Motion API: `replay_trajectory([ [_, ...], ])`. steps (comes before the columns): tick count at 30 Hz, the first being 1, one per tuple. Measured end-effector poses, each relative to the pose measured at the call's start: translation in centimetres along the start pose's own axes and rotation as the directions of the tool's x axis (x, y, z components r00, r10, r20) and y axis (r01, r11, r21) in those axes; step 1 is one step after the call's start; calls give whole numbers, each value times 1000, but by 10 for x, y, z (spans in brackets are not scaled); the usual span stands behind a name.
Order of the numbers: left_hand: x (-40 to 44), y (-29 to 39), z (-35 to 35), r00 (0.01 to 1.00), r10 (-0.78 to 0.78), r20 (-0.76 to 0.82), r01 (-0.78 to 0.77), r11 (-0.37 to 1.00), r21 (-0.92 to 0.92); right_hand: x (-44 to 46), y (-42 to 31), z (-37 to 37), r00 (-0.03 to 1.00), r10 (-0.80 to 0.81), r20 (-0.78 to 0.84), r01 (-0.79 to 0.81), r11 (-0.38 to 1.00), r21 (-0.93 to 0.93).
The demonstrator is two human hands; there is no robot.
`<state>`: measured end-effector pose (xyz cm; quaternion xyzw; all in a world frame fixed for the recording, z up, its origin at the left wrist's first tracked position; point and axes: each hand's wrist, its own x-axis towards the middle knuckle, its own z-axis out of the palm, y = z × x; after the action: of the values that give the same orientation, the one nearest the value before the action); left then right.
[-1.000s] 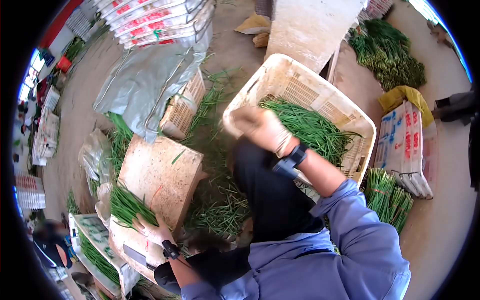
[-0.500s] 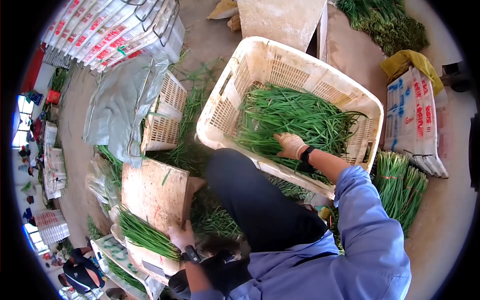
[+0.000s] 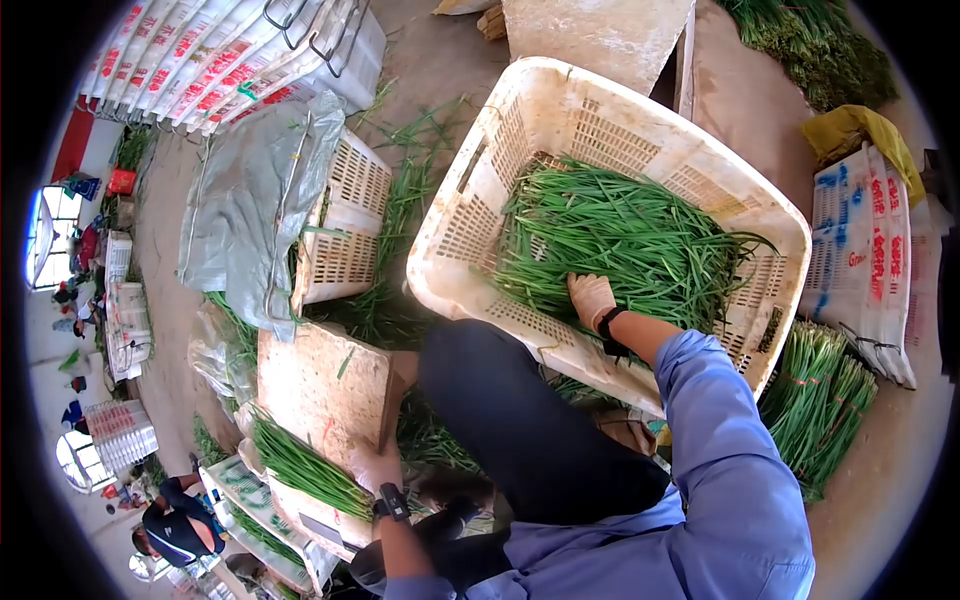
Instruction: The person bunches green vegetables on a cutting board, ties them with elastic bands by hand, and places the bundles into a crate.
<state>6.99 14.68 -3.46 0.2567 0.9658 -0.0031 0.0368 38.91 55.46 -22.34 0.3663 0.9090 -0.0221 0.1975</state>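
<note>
A large cream plastic crate (image 3: 610, 95) holds a loose heap of long green garlic chives (image 3: 640, 225). My gloved right hand (image 3: 592, 298) is in the crate, fingers curled down into the near side of the heap; the leaves partly hide the fingertips. To the left, a worn board (image 3: 325, 385) stands tilted beside my knee. A neat bundle of garlic chives (image 3: 305, 465) lies at the foot of the board. My gloved left hand (image 3: 375, 468) rests by the board's lower corner, near the bundle's right end, its fingers extended.
A grey plastic sheet (image 3: 250, 220) covers part of another crate (image 3: 345, 225). Stacked white crates (image 3: 240, 60) stand behind it. Tied bundles of chives (image 3: 815, 400) and white crates (image 3: 860, 240) are on the right. A person (image 3: 180, 530) is at lower left. Loose leaves litter the floor.
The view has shifted, so everything sits slightly farther right. My right hand's fingers have bent down into the chives. My left hand stays by the board and bundle.
</note>
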Motion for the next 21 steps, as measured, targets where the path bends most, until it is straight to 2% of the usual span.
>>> replay_trajectory([
  [1, 1, 1, -1, 1000, -2, 6, 2, 1000, 11, 4, 0, 9, 999, 36, -27, -36, 999, 1],
  [4, 2, 0, -3, 999, 10, 32, -10, 1000, 18, 16, 10, 15, 998, 52, 33, -59, 960, 274],
  [6, 2, -31, 31, 996, 60, -69, -63, 997, -41, 20, 20, 0, 989, 62, 134, -115, 893, 435],
  [7, 2, -34, 35, 990, 82, -117, -90, 994, -69, 24, 29, 0, 991, 62, 118, -112, 866, 488],
  [12, 1, -20, 25, 996, 45, -75, -46, 999, -22, 43, 94, -39, 964, 138, 228, -241, 819, 520],
  [13, 0, -20, 25, 996, 42, -79, -44, 999, -24, 53, 111, -35, 949, 94, 301, -252, 799, 545],
  [16, 3, -31, 37, 979, 116, -166, -134, 986, -100, 69, 131, -27, 944, 27, 328, -221, 791, 570],
  [21, 1, -20, 24, 989, 89, -121, -95, 995, -44, 77, 121, -42, 904, -142, 404, -124, 816, 564],
])
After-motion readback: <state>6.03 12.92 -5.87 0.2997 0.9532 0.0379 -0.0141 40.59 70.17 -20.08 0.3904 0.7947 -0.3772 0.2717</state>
